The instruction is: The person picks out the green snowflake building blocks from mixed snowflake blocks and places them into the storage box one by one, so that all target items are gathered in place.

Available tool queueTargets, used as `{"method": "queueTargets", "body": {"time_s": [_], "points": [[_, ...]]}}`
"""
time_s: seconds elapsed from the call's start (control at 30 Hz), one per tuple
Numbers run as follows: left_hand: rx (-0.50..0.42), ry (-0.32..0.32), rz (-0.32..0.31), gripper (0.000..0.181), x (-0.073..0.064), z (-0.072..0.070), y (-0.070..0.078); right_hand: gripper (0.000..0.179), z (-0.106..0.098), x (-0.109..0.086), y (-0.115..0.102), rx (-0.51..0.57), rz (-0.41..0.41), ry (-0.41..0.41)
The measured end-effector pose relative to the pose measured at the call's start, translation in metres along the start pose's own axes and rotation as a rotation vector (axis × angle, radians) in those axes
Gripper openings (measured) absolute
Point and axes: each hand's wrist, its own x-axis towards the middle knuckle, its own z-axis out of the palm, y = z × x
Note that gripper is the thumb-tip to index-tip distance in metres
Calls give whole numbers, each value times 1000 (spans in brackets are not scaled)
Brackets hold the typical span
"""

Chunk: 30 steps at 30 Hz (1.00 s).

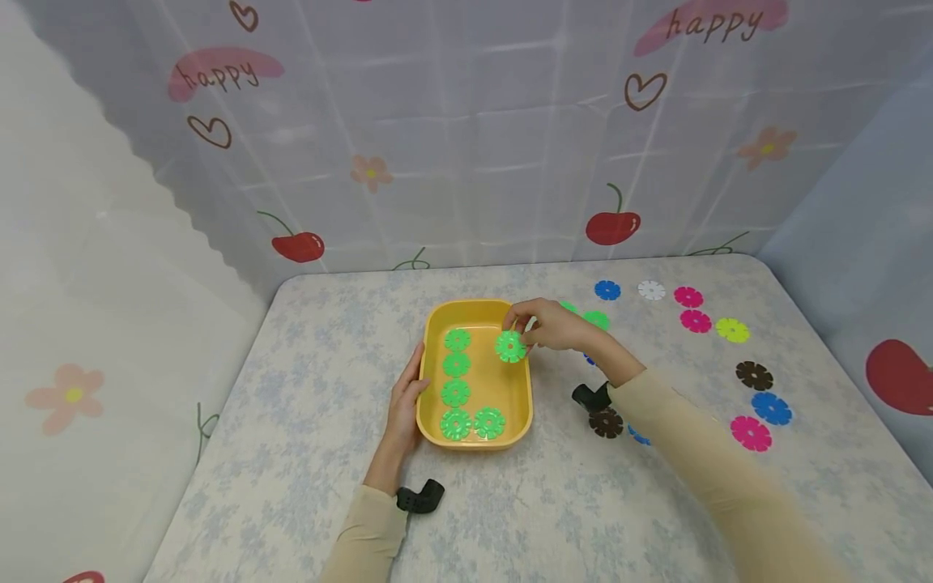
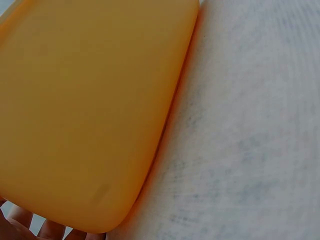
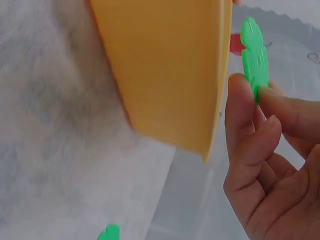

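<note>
A yellow plastic tray [image 1: 501,382] lies on the table. My left hand [image 1: 402,406] grips its left side, thumb at the rim and fingers along the outer wall; in the left wrist view the fingertips [image 2: 50,230] show at the tray's end. Between thumb and fingers, my right hand [image 1: 550,325] pinches a green notched snowflake disc [image 1: 509,346] above the tray's upper right part. The right wrist view shows that disc [image 3: 255,57] edge-on. Inside the tray, several green discs [image 1: 456,393] form a column at the left, with one more green disc [image 1: 489,423] at the bottom right.
Right of the tray lie loose discs: green [image 1: 596,320], blue [image 1: 607,290], white [image 1: 651,290], pink [image 1: 696,321], yellow [image 1: 732,330] and brown [image 1: 754,376]. My right forearm partly covers some. A printed curtain [image 1: 466,162] stands behind the table.
</note>
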Motion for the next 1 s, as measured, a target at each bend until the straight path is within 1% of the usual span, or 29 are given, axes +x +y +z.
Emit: {"method": "queueTargets", "body": {"time_s": [0.17,0.33,0.4,0.57,0.73,0.9,1.0], "points": [[11,5,-1,59,-1,0,0,24,18,17,-10,-36,-33,-132],[10,-5,-5,58,-1,0,0,23,33,28,-17,-124,-55,-207],[13,-4,-4,58,-1,0,0,24,38,32,-19,-164,-45,-221],[19,-4,1,58,1,0,1,30,46,40,-22,-270,28,-240],[20,-5,-1,58,1,0,0,33,53,45,-21,-384,69,-267],[11,-13,2,58,0,-1,-1,35,57,45,-22,-417,111,-299],[13,-9,0,58,0,0,-1,35,59,45,-22,-430,125,-301]]}}
